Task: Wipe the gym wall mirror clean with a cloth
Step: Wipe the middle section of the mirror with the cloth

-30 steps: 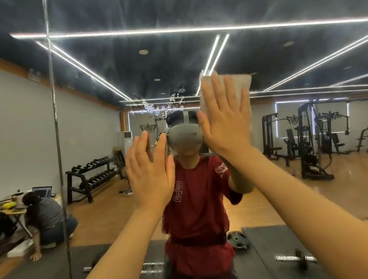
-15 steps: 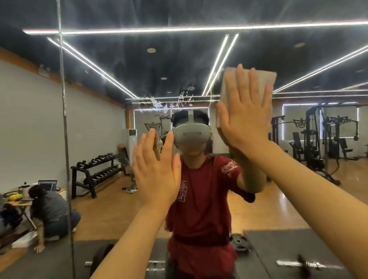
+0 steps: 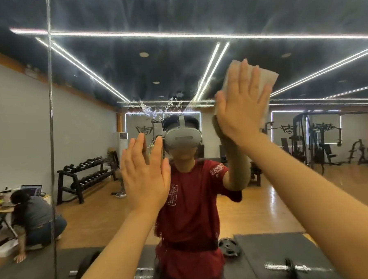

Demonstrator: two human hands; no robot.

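The wall mirror [image 3: 193, 15] fills the view and shows streaks across its upper part. A patch of white droplets [image 3: 155, 106] sits on the glass just above the reflected headset. My right hand [image 3: 243, 106] presses a pale folded cloth [image 3: 267, 77] flat against the mirror, right of the droplets, fingers spread upward. My left hand [image 3: 144, 173] lies flat on the glass lower down, left of centre, holding nothing.
A vertical seam [image 3: 51, 125] between mirror panels runs down the left. The reflection shows a person in a red shirt, a dumbbell rack [image 3: 85, 176], weight machines [image 3: 311, 139], a crouching person [image 3: 33, 217] and a barbell on black mats.
My right hand has slid the cloth up and to the right across the glass. The view has shifted slightly; my left hand stays flat on the mirror.
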